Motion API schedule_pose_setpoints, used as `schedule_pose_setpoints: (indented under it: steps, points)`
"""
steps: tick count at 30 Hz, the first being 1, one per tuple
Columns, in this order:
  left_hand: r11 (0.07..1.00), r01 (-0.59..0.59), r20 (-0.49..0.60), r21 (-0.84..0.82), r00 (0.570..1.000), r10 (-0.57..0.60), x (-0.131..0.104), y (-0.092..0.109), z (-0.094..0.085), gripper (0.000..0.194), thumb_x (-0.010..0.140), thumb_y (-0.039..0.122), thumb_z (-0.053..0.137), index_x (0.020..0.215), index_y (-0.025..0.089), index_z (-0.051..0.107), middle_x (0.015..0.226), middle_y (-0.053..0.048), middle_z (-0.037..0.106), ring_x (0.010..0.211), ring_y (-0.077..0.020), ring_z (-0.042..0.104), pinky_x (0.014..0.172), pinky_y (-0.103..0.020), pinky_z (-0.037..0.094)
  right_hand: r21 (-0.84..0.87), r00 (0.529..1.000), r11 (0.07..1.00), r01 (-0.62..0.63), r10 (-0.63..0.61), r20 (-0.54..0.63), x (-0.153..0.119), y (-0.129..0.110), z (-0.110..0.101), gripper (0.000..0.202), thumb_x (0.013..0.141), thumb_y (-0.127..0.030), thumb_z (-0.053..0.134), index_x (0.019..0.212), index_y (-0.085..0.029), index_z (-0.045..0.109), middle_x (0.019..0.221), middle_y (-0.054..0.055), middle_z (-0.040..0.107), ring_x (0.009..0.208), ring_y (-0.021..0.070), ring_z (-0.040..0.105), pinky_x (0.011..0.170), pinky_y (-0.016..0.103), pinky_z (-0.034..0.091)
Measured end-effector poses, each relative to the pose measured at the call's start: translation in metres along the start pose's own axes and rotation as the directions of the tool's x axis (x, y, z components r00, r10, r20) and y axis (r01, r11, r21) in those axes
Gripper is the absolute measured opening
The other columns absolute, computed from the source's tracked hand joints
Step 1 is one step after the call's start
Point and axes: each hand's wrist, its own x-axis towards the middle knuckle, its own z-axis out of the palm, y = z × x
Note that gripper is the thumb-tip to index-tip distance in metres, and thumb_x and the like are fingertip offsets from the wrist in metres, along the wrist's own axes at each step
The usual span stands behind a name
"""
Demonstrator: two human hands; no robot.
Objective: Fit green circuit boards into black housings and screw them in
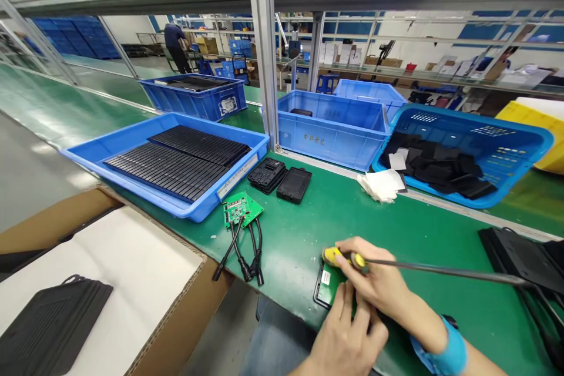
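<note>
My right hand [374, 276], with a blue band at the wrist, is closed around a yellow-handled screwdriver [332, 255]. The tool's long metal shaft points away to the right. Below it, my left hand [348, 332] rests with its fingers on a green circuit board [329, 286] that lies in a black casing [318, 291] near the table's front edge. The fingers hide the board's right part. Further left lie green boards [241, 210] with black cables and plugs. Behind them are stacked black casings [267, 175] and a single black casing piece [294, 184].
A blue tray [202, 210] of black slatted parts stands at the left. Blue bins [326, 141], a basket [497, 185] of black pieces and white papers [382, 185] line the back. Black devices [524, 258] sit right; a carton [176, 305] is front left. A person stands far off.
</note>
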Motion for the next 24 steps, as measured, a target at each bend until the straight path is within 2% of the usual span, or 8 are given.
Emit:
schedule_pose_setpoints:
  steps: [2, 7, 11, 13, 15, 19, 21, 24]
  points:
    - [1.0, 0.004, -0.013, 0.011, 1.0, -0.004, 0.0, 0.0, 0.0, 0.018, 0.089, 0.013, 0.045, 0.084, 0.016, 0.062, 0.09, -0.013, 0.076, 0.091, -0.0279, 0.074, 0.103, -0.044, 0.043, -0.011, 0.998, 0.999, -0.035, 0.036, 0.042, 0.003, 0.001, 0.004, 0.008, 0.091, -0.026, 0.059, 0.086, -0.021, 0.063, 0.079, 0.003, 0.074, 0.065, 0.0154, 0.069, 0.058, 0.023, 0.055]
    - [1.0, 0.009, 0.001, 0.024, 1.0, -0.009, -0.01, 0.003, 0.005, 0.019, 0.09, 0.016, 0.047, 0.093, 0.017, 0.065, 0.097, -0.012, 0.076, 0.096, -0.0297, 0.072, 0.1, -0.045, 0.045, 0.075, 0.997, 0.996, -0.05, 0.054, -0.053, 0.001, -0.017, -0.009, 0.002, 0.09, -0.024, 0.06, 0.092, -0.023, 0.061, 0.092, 0.004, 0.076, 0.08, 0.0165, 0.073, 0.068, 0.023, 0.057]
    - [0.999, 0.023, 0.075, 0.033, 0.997, -0.025, -0.023, 0.014, 0.013, 0.029, 0.093, 0.022, 0.048, 0.115, 0.016, 0.065, 0.102, -0.009, 0.075, 0.09, -0.0251, 0.07, 0.089, -0.04, 0.049, 0.235, 0.987, 0.972, 0.023, -0.059, 0.147, -0.013, -0.028, -0.003, 0.005, 0.091, -0.021, 0.055, 0.088, -0.023, 0.058, 0.083, 0.003, 0.073, 0.073, 0.0161, 0.071, 0.066, 0.024, 0.057]
    - [0.999, 0.011, 0.114, 0.032, 0.993, -0.015, -0.025, 0.016, 0.014, 0.031, 0.093, 0.023, 0.048, 0.118, 0.015, 0.064, 0.1, -0.009, 0.074, 0.086, -0.0252, 0.068, 0.084, -0.04, 0.048, 0.218, 0.968, 0.976, -0.02, -0.035, 0.248, -0.017, -0.027, 0.0, 0.008, 0.092, -0.023, 0.054, 0.087, -0.022, 0.059, 0.078, 0.002, 0.071, 0.069, 0.0159, 0.069, 0.063, 0.025, 0.056]
    - [1.0, -0.02, 0.148, 0.007, 0.989, 0.019, -0.02, 0.012, 0.008, 0.03, 0.091, 0.022, 0.05, 0.117, 0.015, 0.064, 0.101, -0.011, 0.073, 0.085, -0.0266, 0.068, 0.085, -0.043, 0.047, 0.184, 0.974, 0.98, -0.07, 0.028, 0.225, -0.018, -0.027, -0.005, 0.008, 0.092, -0.025, 0.054, 0.089, -0.023, 0.061, 0.082, 0.003, 0.073, 0.072, 0.0161, 0.07, 0.065, 0.025, 0.057]
    - [0.986, -0.05, 0.303, -0.158, 0.948, 0.097, 0.001, -0.022, -0.016, 0.034, 0.093, 0.03, 0.054, 0.123, 0.015, 0.06, 0.104, -0.01, 0.072, 0.089, -0.0258, 0.067, 0.099, -0.048, 0.04, 0.235, 0.986, 0.96, -0.149, 0.163, -0.038, -0.021, -0.035, -0.04, 0.002, 0.092, -0.026, 0.058, 0.091, -0.026, 0.06, 0.089, 0.003, 0.075, 0.077, 0.0181, 0.073, 0.066, 0.025, 0.06]
    - [0.936, -0.037, 0.432, -0.35, 0.88, 0.197, 0.013, -0.046, -0.027, 0.06, 0.092, 0.055, 0.052, 0.138, 0.016, 0.048, 0.111, -0.012, 0.071, 0.099, -0.0291, 0.067, 0.105, -0.052, 0.034, 0.258, 0.963, 0.946, -0.196, 0.235, -0.132, -0.027, -0.04, -0.055, 0.003, 0.092, -0.029, 0.058, 0.09, -0.028, 0.057, 0.086, 0.002, 0.075, 0.074, 0.0191, 0.073, 0.063, 0.025, 0.06]
    - [0.806, 0.143, 0.525, -0.574, 0.82, 0.228, 0.024, -0.077, -0.032, 0.102, 0.08, 0.076, 0.052, 0.152, 0.012, 0.021, 0.116, -0.016, 0.071, 0.102, -0.0301, 0.068, 0.109, -0.054, 0.026, 0.194, 0.969, 0.965, -0.175, 0.204, -0.139, -0.042, -0.036, -0.057, 0.005, 0.093, -0.029, 0.056, 0.088, -0.028, 0.054, 0.08, 0.0, 0.073, 0.069, 0.0171, 0.071, 0.06, 0.023, 0.059]
